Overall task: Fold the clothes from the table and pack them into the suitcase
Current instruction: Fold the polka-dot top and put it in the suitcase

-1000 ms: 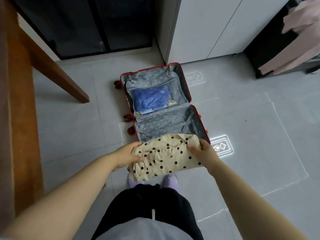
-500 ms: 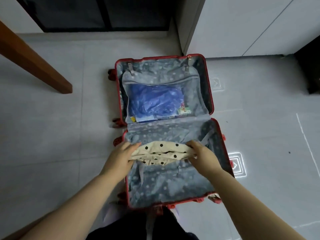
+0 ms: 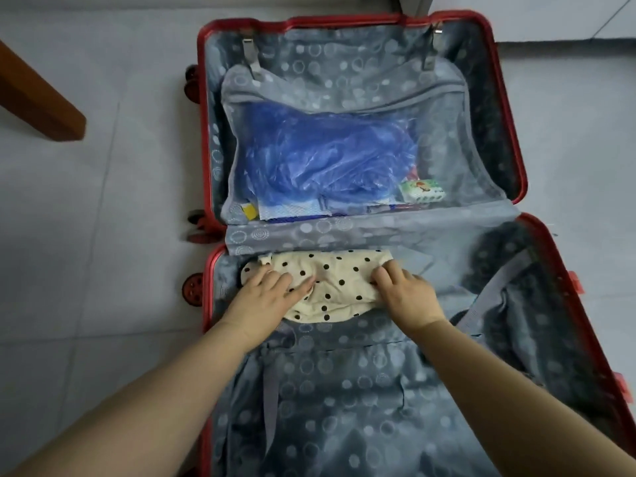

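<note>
At the far left a wooden table leg (image 3: 41, 108) is standing on the tiled floor, apart from the red suitcase (image 3: 205, 160), which is lying open and flat so that both halves are facing up for loading. Its wheels (image 3: 192, 290) are sticking out along the left side.

The left hand (image 3: 265, 297) is lying on the left end of the folded polka-dot garment (image 3: 330, 287), fingers fairly straight and close together, flat on the cloth. It is likely pressing the bundle down so the folds are not springing open. The garment is sitting in the near half, against the hinge edge and toward the far left corner. Tucking it there is probably leaving the rest of the lining free for more clothes.

Beyond it, in the far half, a blue plastic bag (image 3: 327, 160) and a small packet (image 3: 421, 191) are lying behind the mesh pocket (image 3: 344, 98), which is holding them in place.

The right hand (image 3: 409, 297) is resting on the garment's right end with knuckles raised and fingers bent down into the cloth. Whether it is pinching the fold or only pushing it in, I cannot tell.

Further right a grey strap (image 3: 499, 284) is lying loose across the lining, unfastened, presumably waiting until the packing is done.
</note>
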Demonstrator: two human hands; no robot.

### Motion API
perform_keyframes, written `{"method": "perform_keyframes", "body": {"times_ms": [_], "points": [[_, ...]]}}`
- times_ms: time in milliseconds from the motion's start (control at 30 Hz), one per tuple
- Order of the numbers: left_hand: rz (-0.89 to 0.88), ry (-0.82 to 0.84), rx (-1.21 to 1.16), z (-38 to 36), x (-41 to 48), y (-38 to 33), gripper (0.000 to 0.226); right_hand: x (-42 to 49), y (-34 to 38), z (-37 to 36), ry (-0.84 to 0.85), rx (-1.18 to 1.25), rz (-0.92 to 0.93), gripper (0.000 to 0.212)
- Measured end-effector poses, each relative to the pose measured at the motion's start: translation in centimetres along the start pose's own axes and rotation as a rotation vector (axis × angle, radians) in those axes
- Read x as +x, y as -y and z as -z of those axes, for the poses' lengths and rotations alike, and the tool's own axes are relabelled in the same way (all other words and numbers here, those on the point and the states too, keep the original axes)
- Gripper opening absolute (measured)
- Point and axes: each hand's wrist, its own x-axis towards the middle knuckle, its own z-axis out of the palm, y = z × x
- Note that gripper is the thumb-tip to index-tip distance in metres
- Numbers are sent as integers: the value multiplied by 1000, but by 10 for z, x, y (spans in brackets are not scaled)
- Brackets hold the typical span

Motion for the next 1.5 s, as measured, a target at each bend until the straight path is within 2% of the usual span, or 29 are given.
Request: {"method": "perform_keyframes", "body": {"times_ms": [33,67,133,167,233,267,333,467,567,667,733,800,867,933,1033,1100,1167,1267,1500], "points": [[24,134,-27,0,1,-3,97,1,3,-3,22,4,-9,22],[54,267,-38,-3,0,-8,102,3,7,-5,79,24,-33,29],[136,498,-115,-3,0,-18,96,0,12,-8,281,71,-138,48],[182,533,-171,1,1,-22,94,-3,14,-7,337,169,-211,58],[253,512,-283,5,-1,-28,86,-12,17,-8,278,412,-260,70],[273,482,-324,6,-2,-29,79,-16,17,-10,269,492,-257,68],[293,432,-341,5,-6,-29,70,-20,14,-14,276,508,-215,57],[317,361,-356,0,-8,-25,76,-15,10,-16,240,558,-225,53],[347,342,-334,-1,-8,-29,81,-11,16,-19,258,378,-198,61],[390,384,-271,2,0,-30,82,-9,25,-17,197,238,-238,65],[400,380,-265,4,6,-29,82,-11,29,-18,262,112,-275,69],[387,354,-278,5,7,-29,77,-16,31,-20,267,-1,-256,72],[363,287,-281,2,3,-32,64,-25,33,-25,251,-11,-177,65],[354,262,-269,-7,-5,-35,55,-30,32,-33,326,-47,-122,65],[352,430,-279,-20,-15,-38,60,-23,34,-35,440,-58,-113,73],[368,483,-290,-22,-10,-36,50,-13,31,-32,536,-75,-90,76],[350,548,-315,-14,-3,-32,53,-5,34,-18,646,-72,-97,79],[357,584,-384,20,-12,-26,59,-15,51,22,691,-26,-132,80],[505,531,-583,194,-108,-27,70,-81,145,202,748,130,-222,79]]}}
